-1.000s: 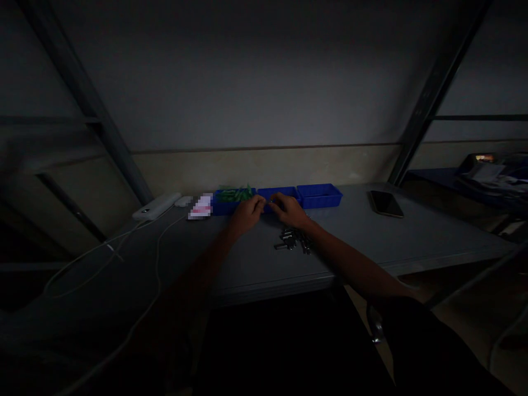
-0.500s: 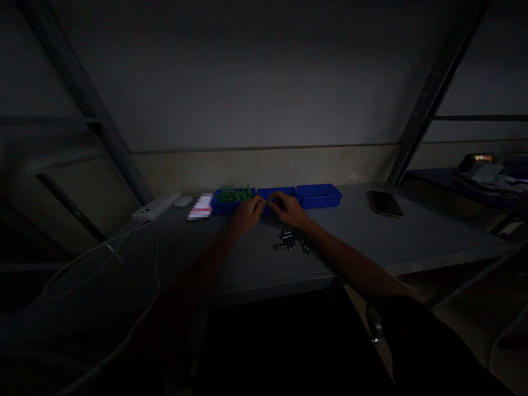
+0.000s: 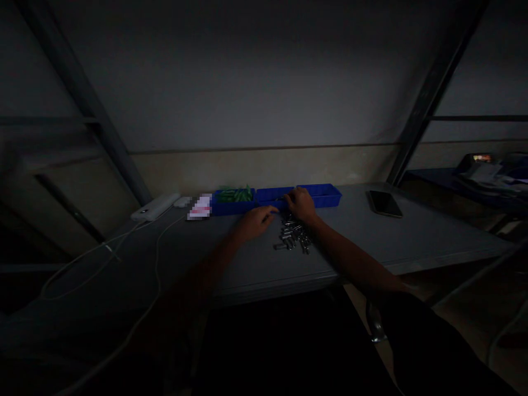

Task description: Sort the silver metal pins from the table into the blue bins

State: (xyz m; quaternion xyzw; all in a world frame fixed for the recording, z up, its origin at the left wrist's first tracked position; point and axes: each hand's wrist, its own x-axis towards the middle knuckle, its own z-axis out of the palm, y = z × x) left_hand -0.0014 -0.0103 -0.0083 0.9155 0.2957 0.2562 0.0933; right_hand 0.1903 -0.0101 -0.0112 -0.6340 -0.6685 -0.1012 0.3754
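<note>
My right hand is over the right end of the middle blue bin. Its fingers are closed, with a small metal part showing dimly at their tips. Just in front of that bin, my left hand reaches over the table, fingers stretched to the right and slightly apart, with nothing visible in them. Close to both hands lies a pile of small shiny metal cylindrical parts, partly covered by my right hand and forearm. Poor light hides their finer details.
A left blue bin holds several green pieces; a right blue bin stands beside the middle one. A phone lies at right. Toward the left are a pixelated card, a white power strip and loose cables.
My hands have moved apart from around a small metal part. The right went rightward over the middle bin; the left came lower and nearer the pile. More of the pile shows.
</note>
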